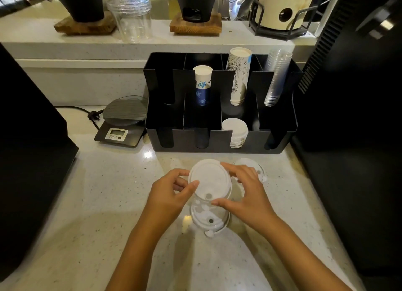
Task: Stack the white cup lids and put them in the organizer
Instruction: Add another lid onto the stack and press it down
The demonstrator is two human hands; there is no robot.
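1. No words or numbers can be read anywhere.
2. The blue and white paper cups [202,85] carry a star-like blue emblem, no legible lettering.
3. The tall paper cups [238,77] show line drawings and small marks too tiny to read.
4. The scale [121,123] display is blank.

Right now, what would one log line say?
both hands holding lid | lid stack below | one loose lid | organizer partly filled
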